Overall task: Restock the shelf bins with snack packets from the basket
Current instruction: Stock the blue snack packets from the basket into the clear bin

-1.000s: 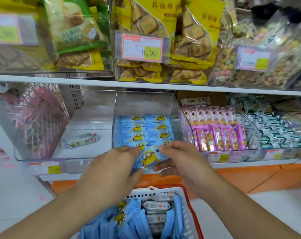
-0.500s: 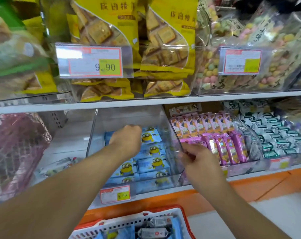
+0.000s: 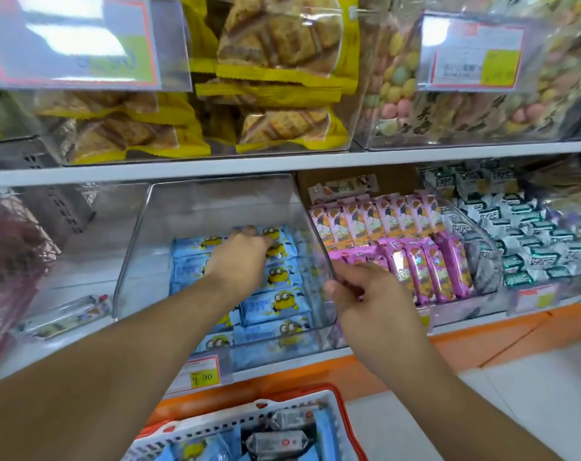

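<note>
A clear plastic bin (image 3: 216, 201) stands on the lower shelf, partly filled with rows of blue packets (image 3: 282, 302) printed with a yellow cartoon figure. My left hand (image 3: 239, 257) reaches deep into the bin, and its fingers curl down over a blue packet in the back row. At the bin's right front wall, my right hand (image 3: 365, 294) grips the rim with its thumb and curled fingers. Below, the white basket with a red rim (image 3: 340, 404) holds more blue packets (image 3: 189, 450) and silvery packets (image 3: 275, 444).
To the right, bins hold pink packets (image 3: 425, 271) and green-white packets (image 3: 531, 247). The clear bin on the left contains one lone packet (image 3: 66, 314), beside a pink mesh item (image 3: 13, 261). Yellow biscuit bags (image 3: 282, 78) fill the shelf above. A price tag (image 3: 199, 371) hangs below the bin.
My left hand has moved from the bin's front to its back row with a blue packet. My right hand left the packets and took hold of the bin's right wall. The view moved closer.
</note>
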{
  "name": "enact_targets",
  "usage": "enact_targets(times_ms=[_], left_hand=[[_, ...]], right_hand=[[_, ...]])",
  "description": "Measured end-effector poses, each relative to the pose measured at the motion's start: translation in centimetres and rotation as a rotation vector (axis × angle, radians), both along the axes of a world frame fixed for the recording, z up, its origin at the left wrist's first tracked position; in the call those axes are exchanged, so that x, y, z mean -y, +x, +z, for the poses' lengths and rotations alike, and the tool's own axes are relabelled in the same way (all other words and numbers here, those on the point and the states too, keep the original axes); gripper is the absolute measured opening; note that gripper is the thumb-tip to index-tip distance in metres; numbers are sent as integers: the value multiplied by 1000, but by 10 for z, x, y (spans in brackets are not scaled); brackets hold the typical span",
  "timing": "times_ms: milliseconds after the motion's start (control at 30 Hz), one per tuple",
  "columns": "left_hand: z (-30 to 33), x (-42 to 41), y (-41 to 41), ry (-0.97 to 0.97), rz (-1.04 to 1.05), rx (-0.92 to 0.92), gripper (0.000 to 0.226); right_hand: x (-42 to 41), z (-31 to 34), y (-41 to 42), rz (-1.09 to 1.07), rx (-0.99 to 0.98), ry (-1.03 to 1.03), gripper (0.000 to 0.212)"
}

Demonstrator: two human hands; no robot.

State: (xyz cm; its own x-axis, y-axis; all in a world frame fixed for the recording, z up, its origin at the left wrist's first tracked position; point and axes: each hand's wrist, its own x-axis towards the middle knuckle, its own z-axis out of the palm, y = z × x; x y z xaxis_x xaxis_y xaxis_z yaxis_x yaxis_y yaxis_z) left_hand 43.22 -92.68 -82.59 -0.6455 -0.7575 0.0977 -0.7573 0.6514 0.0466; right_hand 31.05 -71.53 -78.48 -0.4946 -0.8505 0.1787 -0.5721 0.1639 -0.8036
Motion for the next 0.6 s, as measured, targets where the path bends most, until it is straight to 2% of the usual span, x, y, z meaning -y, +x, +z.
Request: enact_targets(times_ms=[133,300,433,533,600], left_hand=[[6,-4,8,72,-50,-8,45],[32,-27,27,256,-28,-199,45],[59,-62,58,271,-75,-351,34],[78,-104,92,308,-87,-533,21],[86,-136,122,359,-97,-649,13]], right_hand=[[1,2,1,-3,4,16,28],[0,5,3,26,-18,58,25],[-4,11,5,28,-22,99,19],[-14,21,16,18,-53,79,12],[-22,23,25,2,-118,58,15]])
